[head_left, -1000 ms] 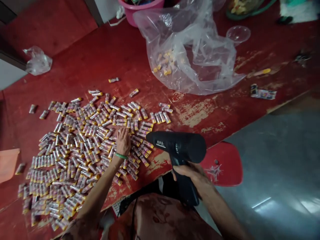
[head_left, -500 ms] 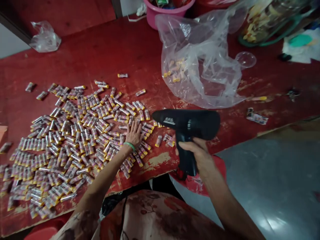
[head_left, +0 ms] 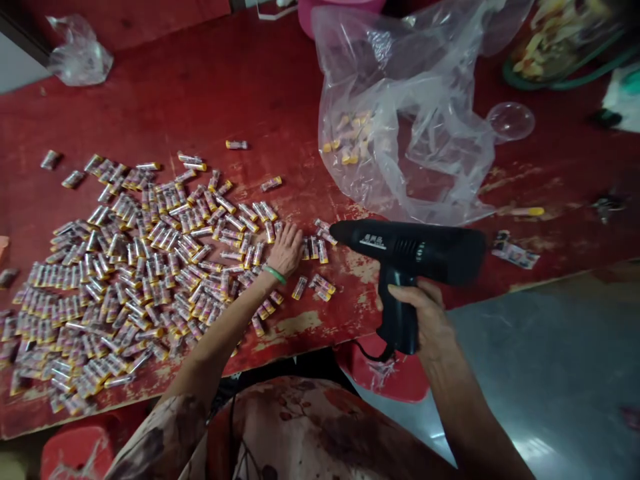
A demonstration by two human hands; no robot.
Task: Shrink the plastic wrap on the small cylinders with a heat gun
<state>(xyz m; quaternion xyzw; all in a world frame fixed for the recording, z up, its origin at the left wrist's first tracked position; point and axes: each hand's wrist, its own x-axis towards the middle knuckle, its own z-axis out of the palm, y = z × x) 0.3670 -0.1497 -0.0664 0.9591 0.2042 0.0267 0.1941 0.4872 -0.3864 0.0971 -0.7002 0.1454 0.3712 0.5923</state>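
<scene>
My left hand lies flat and open on the red-painted table, touching the right side of a wide layer of small shrink-wrapped tubes. The tubes are silver, pink and gold, and they lie in mixed directions. My right hand grips the black handle of a heat gun. The gun's nozzle points left, toward the nearest tubes, and stays above the table. A cord trails from the bottom of the handle.
A large clear plastic bag holding small yellowish pieces lies beyond the tubes. A clear dome sits to its right. The table's front edge drops to a grey floor, with a red stool below the gun.
My left hand has slid right to the edge of the tubes. The heat gun has moved right and further up the view. The whole scene has shifted as my head turned.
</scene>
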